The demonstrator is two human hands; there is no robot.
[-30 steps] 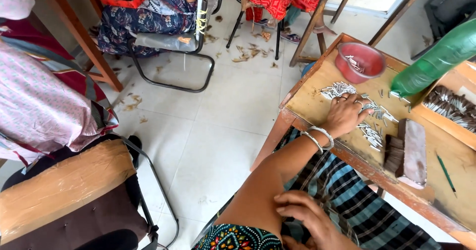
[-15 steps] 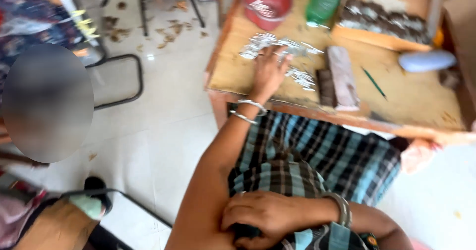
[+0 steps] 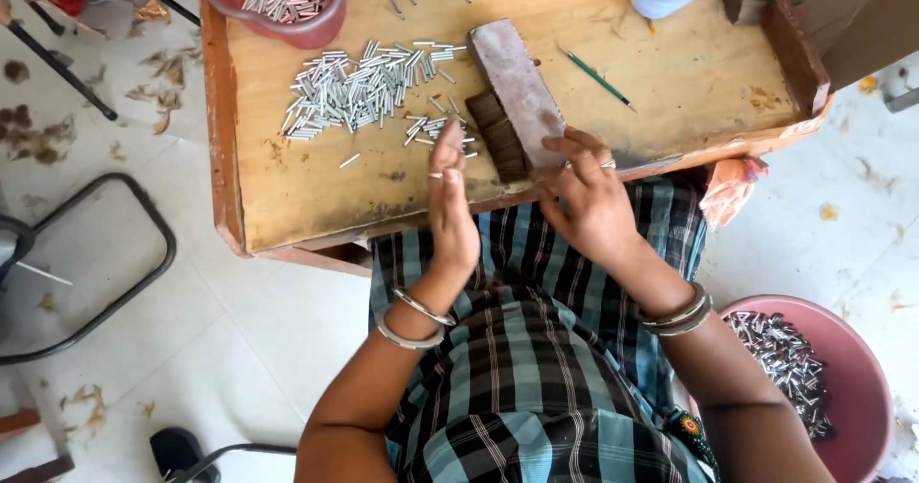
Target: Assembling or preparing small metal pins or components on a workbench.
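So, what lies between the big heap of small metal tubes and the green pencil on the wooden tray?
In the head view, a long wooden block lies between the heap of tubes and the green pencil.

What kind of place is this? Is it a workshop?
Probably a small hand workshop. A wooden work tray holds a pile of small metal tubes, pink bowls hold more, and scraps litter the tiled floor.

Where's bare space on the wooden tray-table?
Free: the wooden tray-table corner below the pile of small silver tubes, and right of the thin green pencil. Crowded: around the tubes, the grey-brown block brush and both hands.
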